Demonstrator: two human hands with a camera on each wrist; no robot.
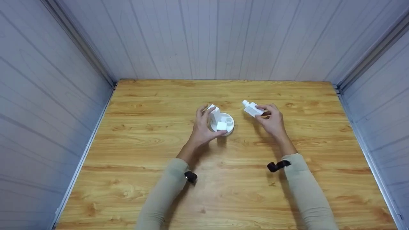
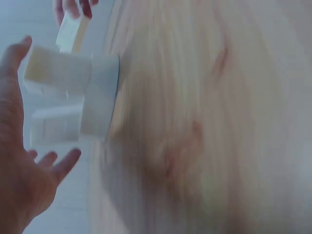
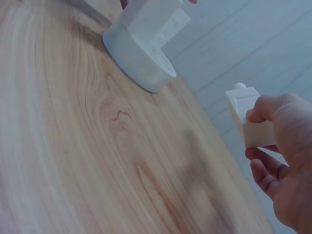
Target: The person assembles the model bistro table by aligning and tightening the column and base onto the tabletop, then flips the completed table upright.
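Round base (image 1: 227,129): white disc on tabletop (image 1: 143,127), near centre, square blocks upright on top.
Left hand (image 1: 202,127): fingers loosely spread about base's left side, thumb at its front edge; contact uncertain.
Peg block (image 1: 252,109): white, off the surface, right of base and apart from it; long axis tilted, peg end up-left toward base.
Right hand (image 1: 271,120): pinching peg block by its rear end.
Nearer to base: left hand.
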